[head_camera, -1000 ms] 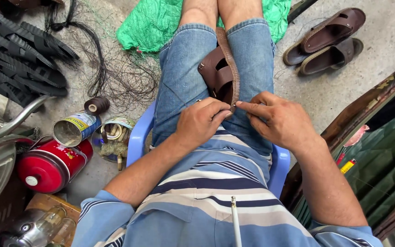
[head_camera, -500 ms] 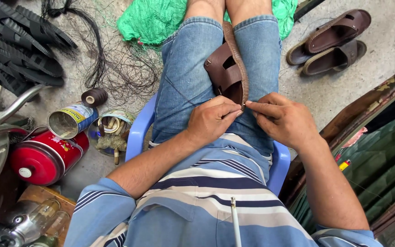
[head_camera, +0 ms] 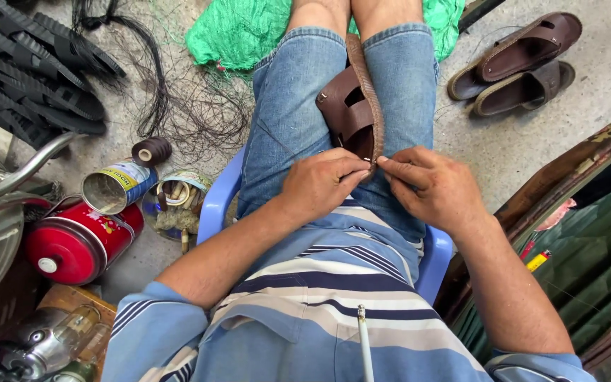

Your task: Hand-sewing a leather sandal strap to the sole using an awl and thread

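Fingertips of both hands meet at the near end of the brown sandal (head_camera: 353, 113), which stands on its edge between the thighs. The left hand (head_camera: 319, 185) pinches the heel end with thumb and forefinger pressed together on the sole's rim; the right hand (head_camera: 429, 189) does the same from the other side, its thumb and forefinger closed, and something small and pale shows between the two pinches. I cannot tell if it is a needle or only a bit of thread.

From the fingers, the sandal runs away toward 12 o'clock, with only a small lean to 11. So its long axis lies along the legs, and the sole's stitched rim faces up and to the right hand. Both hands are equally near, each touching the same end; the far end of the sandal is free, resting between the knees on the denim shorts (head_camera: 284, 120).

Hidden things: the heel tip itself is covered by the fingers, and the lower side of the sandal is sunk between the legs. A thin dark thread (head_camera: 266, 134) seems to cross the left thigh, but it is hard to follow. A second pair of sandals (head_camera: 518, 67) lies at 2 o'clock on the floor, well apart. The thread spool (head_camera: 151, 151) and the tin can (head_camera: 116, 187) stand at 9 o'clock beside the blue chair (head_camera: 213, 209).
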